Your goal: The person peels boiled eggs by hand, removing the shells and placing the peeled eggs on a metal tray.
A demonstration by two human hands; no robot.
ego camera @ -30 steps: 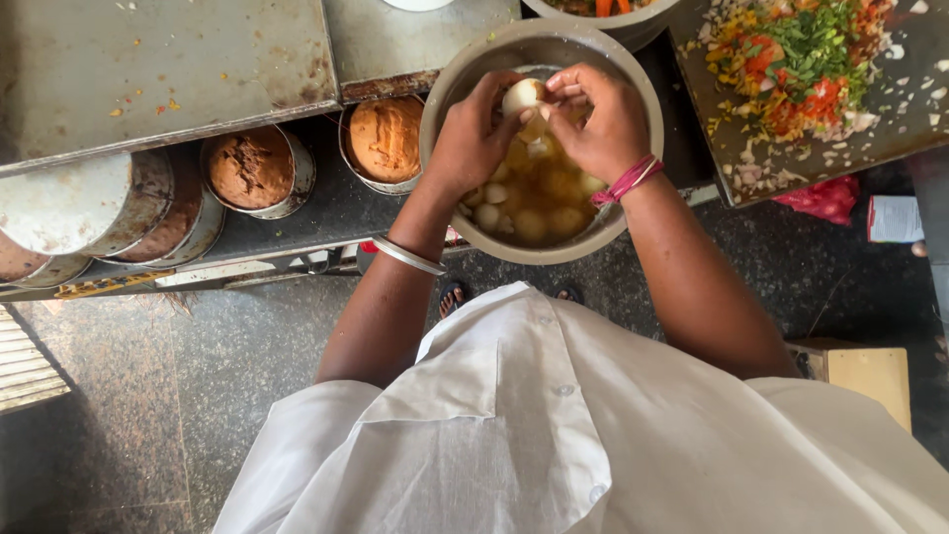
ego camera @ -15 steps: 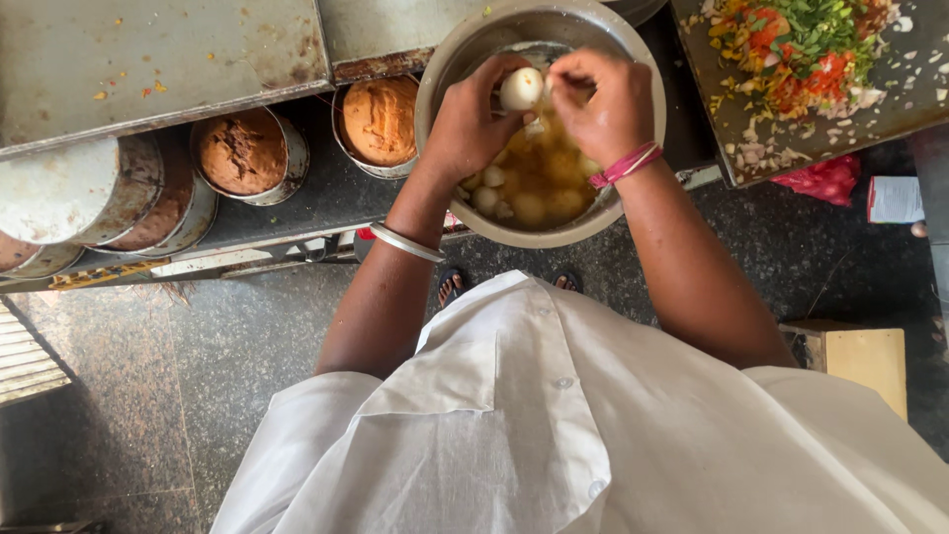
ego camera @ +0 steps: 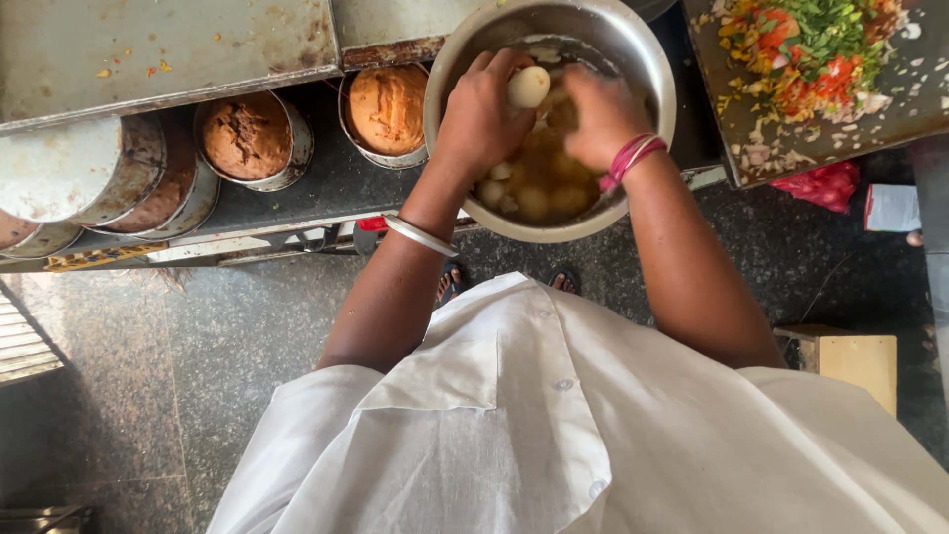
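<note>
Steel counter [ego camera: 148, 44] w/ bowl [ego camera: 647, 74], granite floor [ego camera: 119, 356]

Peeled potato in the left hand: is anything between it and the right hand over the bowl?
Nothing visible. The left hand holds the pale potato above the steel bowl, and the right hand sits right beside it, with no other thing between them; whether its fingertips touch it cannot be told.

Dark surface [ego camera: 326, 183] in front of me, steel sheet [ego camera: 158, 44] covering its far left part. Along the near edge, left to centre: lidded round tins [ego camera: 69, 178], an open tin of dark brown powder [ego camera: 247, 138], one of orange-brown powder [ego camera: 386, 109]. Big steel bowl [ego camera: 643, 59] at the near edge, centre. Chopping board [ego camera: 890, 109] with cut vegetables at right. Stone floor [ego camera: 148, 366] below.
</note>
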